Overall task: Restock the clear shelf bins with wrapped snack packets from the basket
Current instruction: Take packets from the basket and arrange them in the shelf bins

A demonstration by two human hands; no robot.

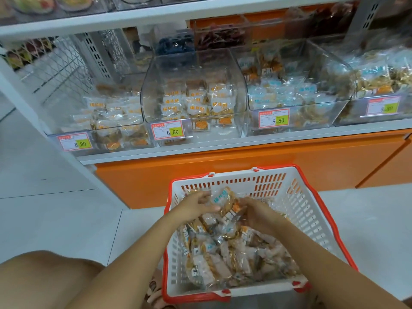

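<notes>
A white basket with a red rim (312, 210) stands on the floor below the shelf, filled with several clear wrapped snack packets (223, 253). Both my hands are inside it over the far part of the pile. My left hand (196, 205) and my right hand (256, 214) hold a bunch of packets (227, 202) between them, fingers curled round the wrappers. On the shelf above stand clear bins: a left bin (93, 121), a middle bin (194, 94) holding orange-labelled packets, and a bin further right (296, 97) holding blue-labelled packets.
A further bin (379, 85) sits at the far right of the shelf. Price tags reading 8.80 (168, 130) hang on the bin fronts. An orange cabinet base (245, 172) runs under the shelf. My knee (44, 279) is at the lower left on the pale tiled floor.
</notes>
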